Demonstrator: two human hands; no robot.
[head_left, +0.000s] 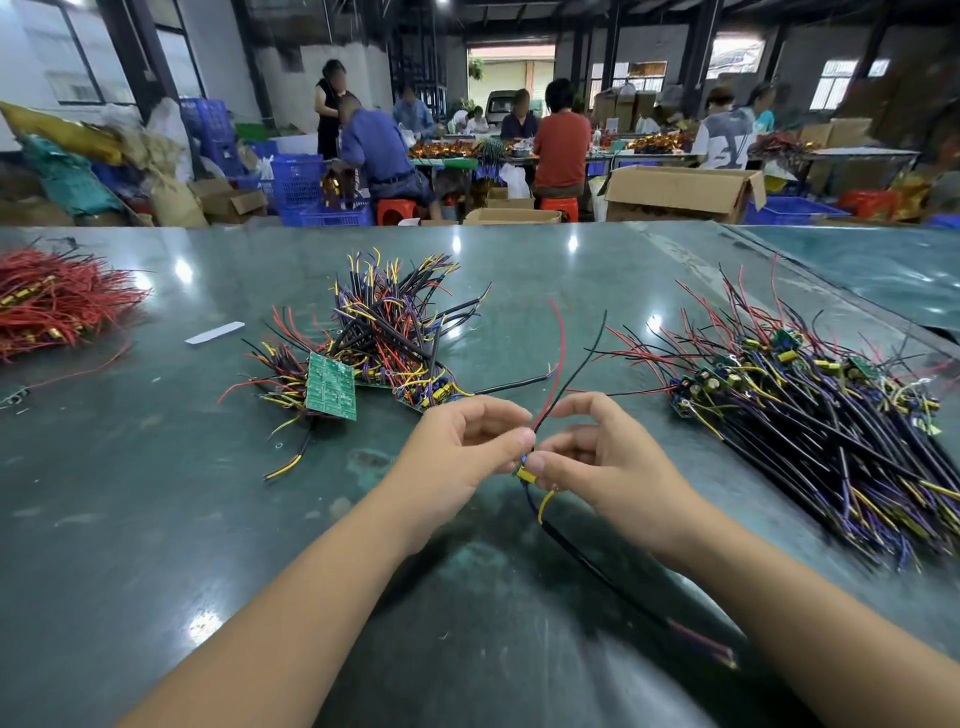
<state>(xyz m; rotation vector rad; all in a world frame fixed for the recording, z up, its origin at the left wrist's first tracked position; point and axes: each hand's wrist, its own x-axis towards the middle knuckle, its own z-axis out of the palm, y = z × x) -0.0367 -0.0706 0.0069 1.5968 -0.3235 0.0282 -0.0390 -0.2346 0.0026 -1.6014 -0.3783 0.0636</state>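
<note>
Both hands meet just above the green tabletop (156, 519), close in front of the person. The left hand (462, 441) and right hand (602, 457) each pinch the small wired driver board (524, 472) between thumb and fingertips — a grip that probably suits snapping or checking it. Its red and black leads (563, 353) stick up clear of the fingers, and its black cable (597, 569) trails toward the body. The tangled pile (395, 322) beside a green PCB panel (331, 385) looks like supply; the combed pile (810, 415) at right likely takes finished pieces.
</note>
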